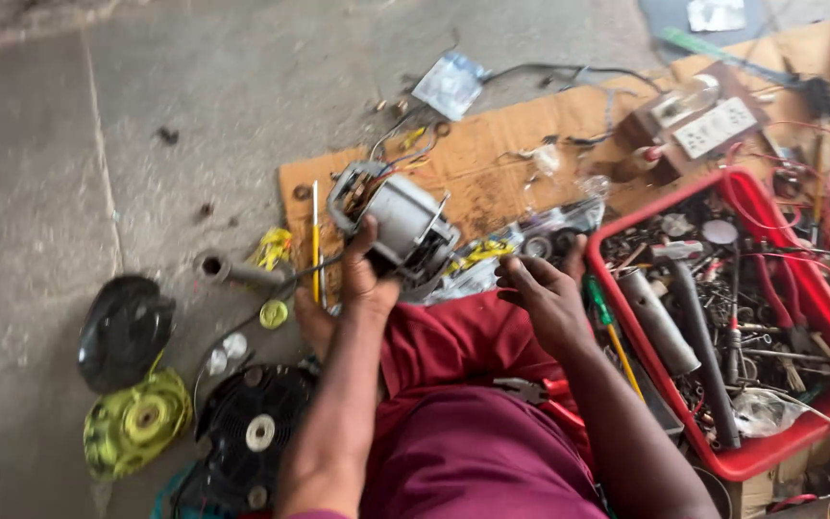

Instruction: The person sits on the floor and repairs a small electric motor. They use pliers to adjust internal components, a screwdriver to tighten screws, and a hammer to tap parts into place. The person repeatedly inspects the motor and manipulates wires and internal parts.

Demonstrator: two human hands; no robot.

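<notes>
Grey metal electric motor (398, 223) with exposed windings and coloured wires sits gripped in the left hand (362, 279), held up over the near edge of a flat brown cardboard sheet (492, 159) spread on the grey concrete floor (146, 115). Right of it, a red plastic tray (823, 384) holds a jumble of dark metal tools, tubes and red wires. A black ribbed round cover (247, 432) lies by the left forearm, with a lime-green round plastic part (134, 423) and a black domed cap (125, 329) just beyond it. The right hand (545, 298) hovers above the maroon-clad lap, fingers loosely spread and holding nothing that I can make out, though blur hides any small piece. A thin yellow-handled screwdriver (316, 240) lies on the cardboard just beside the motor.
</notes>
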